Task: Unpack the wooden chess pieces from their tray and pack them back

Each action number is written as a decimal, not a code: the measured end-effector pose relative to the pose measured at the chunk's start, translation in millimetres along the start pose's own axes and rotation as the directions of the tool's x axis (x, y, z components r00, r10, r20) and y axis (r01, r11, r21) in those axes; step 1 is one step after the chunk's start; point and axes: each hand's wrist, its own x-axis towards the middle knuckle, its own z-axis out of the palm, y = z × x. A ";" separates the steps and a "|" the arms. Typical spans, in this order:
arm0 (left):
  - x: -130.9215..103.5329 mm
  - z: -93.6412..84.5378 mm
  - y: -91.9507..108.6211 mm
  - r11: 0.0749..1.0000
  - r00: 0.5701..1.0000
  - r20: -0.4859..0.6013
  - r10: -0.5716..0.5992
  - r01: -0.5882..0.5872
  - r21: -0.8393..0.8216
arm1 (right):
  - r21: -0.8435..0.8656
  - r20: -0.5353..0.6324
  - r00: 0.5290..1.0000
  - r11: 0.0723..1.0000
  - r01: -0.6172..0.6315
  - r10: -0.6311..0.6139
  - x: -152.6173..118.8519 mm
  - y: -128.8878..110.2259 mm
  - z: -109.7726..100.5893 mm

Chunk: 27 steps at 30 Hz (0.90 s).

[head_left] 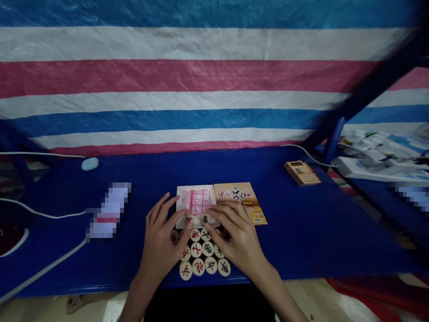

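Note:
Several round chess pieces (198,267) with red and black characters stand in rows near the table's front edge. Behind them lies a white tray (212,190) with a folded red-lined sheet (197,201) inside. My left hand (164,232) has thumb and index finger closed around a red-marked piece (189,219) at the tray's front. Between the thumb and fingers of my right hand (234,232) is a black-marked piece (205,219), beside the other one. The orange chess box lid (234,192) lies right of the tray, partly behind my right hand.
A phone (112,210) with a cable lies at the left, and a pale blue oval object (90,163) is behind it. A small yellow box (302,173) sits at the back right. Beyond it are a power strip (362,169) and cables. Striped sheeting hangs behind the blue table (301,237).

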 end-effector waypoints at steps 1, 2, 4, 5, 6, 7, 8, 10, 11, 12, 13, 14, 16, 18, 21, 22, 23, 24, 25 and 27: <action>-0.6 -0.2 -0.7 1.000 1.000 0.002 0.002 -0.002 -0.005 | 0.008 0.008 1.000 1.000 -0.001 0.001 -0.3 0.2 0.1; -1.3 -0.4 -1.4 1.000 1.000 -0.001 0.000 0.000 -0.010 | 0.017 0.011 1.000 1.000 -0.004 0.004 -0.7 0.4 0.1; -2.6 -0.7 -2.9 1.000 1.000 -0.010 -0.011 0.010 -0.021 | 0.028 0.004 1.000 1.000 -0.011 0.011 -1.5 0.9 0.0; -3.2 -0.8 -3.6 1.000 1.000 -0.020 -0.017 0.017 -0.024 | 0.028 -0.003 1.000 0.999 -0.017 0.017 -1.8 1.3 -0.1; -3.7 -0.8 -4.2 0.999 0.999 -0.031 -0.022 0.022 -0.026 | 0.027 -0.010 1.000 0.999 -0.022 0.022 -2.2 1.7 0.0; -4.1 -0.7 -4.6 0.999 0.999 -0.039 -0.025 0.024 -0.027 | 0.026 -0.014 1.000 0.999 -0.026 0.026 -2.6 2.0 0.0; -4.4 -0.6 -5.0 0.999 0.999 -0.042 -0.025 0.024 -0.029 | 0.027 -0.014 0.999 0.999 -0.029 0.029 -2.9 2.3 0.2; -4.4 0.0 -5.3 0.999 0.999 -0.040 -0.017 0.016 -0.032 | 0.037 -0.008 1.000 0.999 -0.029 0.030 -3.3 2.5 0.7; -4.1 0.4 -5.2 0.999 0.999 -0.034 -0.011 0.010 -0.033 | 0.048 -0.001 1.000 0.998 -0.027 0.027 -3.4 2.4 1.0; -3.7 0.7 -5.0 0.999 0.999 -0.031 -0.006 0.004 -0.034 | 0.060 0.006 1.000 0.998 -0.025 0.025 -3.5 2.2 1.3; -3.2 1.0 -4.7 0.999 1.000 -0.030 -0.002 0.001 -0.034 | 0.072 0.012 1.000 0.997 -0.024 0.024 -3.4 2.0 1.5; -2.6 1.1 -4.4 0.999 0.999 -0.034 0.000 -0.001 -0.036 | 0.085 0.015 1.000 0.996 -0.024 0.022 -3.3 1.7 1.5; -2.1 -0.1 -3.7 0.998 0.999 -0.054 0.002 -0.005 -0.056 | 0.107 -0.003 1.000 0.994 -0.024 0.024 -3.3 1.4 0.1; -3.5 -3.9 -4.3 0.995 0.995 -0.095 -0.014 0.004 -0.104 | 0.126 -0.049 0.998 0.992 -0.030 0.037 -4.8 2.0 -4.0; -11.6 -15.1 -10.5 0.987 0.985 -0.158 -0.069 0.045 -0.155 | 0.127 -0.111 0.992 0.991 -0.050 0.064 -13.2 6.7 -15.3; -15.7 -19.7 -14.2 0.986 0.983 -0.162 -0.083 0.058 -0.154 | 0.117 -0.115 0.991 0.992 -0.053 0.067 -17.9 9.3 -19.8; -20.1 -24.3 -18.3 0.987 0.984 -0.154 -0.089 0.066 -0.148 | 0.104 -0.111 0.992 0.993 -0.053 0.064 -23.3 12.3 -24.1; -24.5 -28.5 -22.5 0.987 0.987 -0.130 -0.092 0.072 -0.145 | 0.092 -0.091 0.994 0.995 -0.050 0.058 -29.0 15.3 -28.0; -28.4 -32.0 -26.3 0.985 0.992 -0.091 -0.092 0.078 -0.152 | 0.088 -0.059 0.997 0.995 -0.042 0.047 -34.6 18.1 -31.4; -34.3 -36.6 -31.6 0.981 0.996 -0.013 -0.086 0.083 -0.174 | 0.089 0.003 0.999 0.995 -0.034 0.033 -44.2 22.5 -35.8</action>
